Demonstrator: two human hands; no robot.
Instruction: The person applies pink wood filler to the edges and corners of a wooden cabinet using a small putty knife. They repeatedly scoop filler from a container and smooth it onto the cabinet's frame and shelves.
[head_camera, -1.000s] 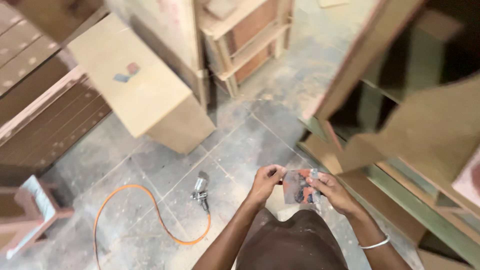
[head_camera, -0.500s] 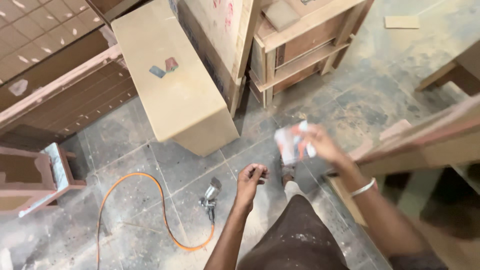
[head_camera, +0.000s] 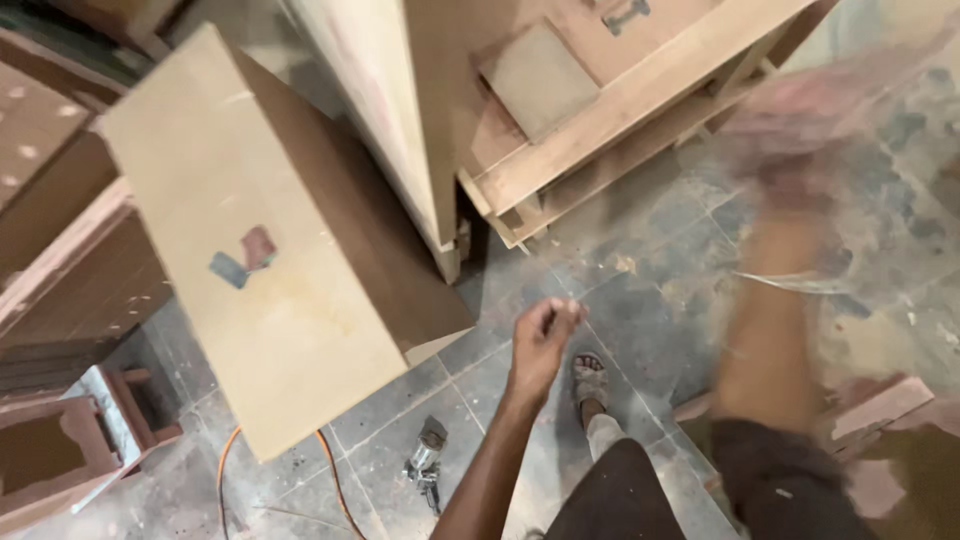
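Note:
My left hand (head_camera: 541, 340) hangs over the dusty tiled floor with its fingers curled shut; nothing shows between them. It is just right of a tan board box (head_camera: 270, 290) and above my sandalled foot (head_camera: 590, 378). At upper right my right hand (head_camera: 792, 165) is a streak of motion blur, raised beside the wooden shelf frame (head_camera: 620, 110). A pinkish smear sits at its top, and I cannot tell whether it holds anything. A thin bangle (head_camera: 790, 283) blurs across that wrist.
A small pneumatic tool (head_camera: 425, 465) lies on the tiles below my left hand, with an orange hose (head_camera: 330, 480) beside it. Two small coloured patches (head_camera: 245, 258) sit on the tan box. Wooden panels stand at left, a pale stool (head_camera: 108, 420) at lower left, and boards (head_camera: 880, 405) at right.
The view has swung closer to the tan box and shelf frame. My right hand has swept up and right into blur; my left hand has lifted and closed its fingers.

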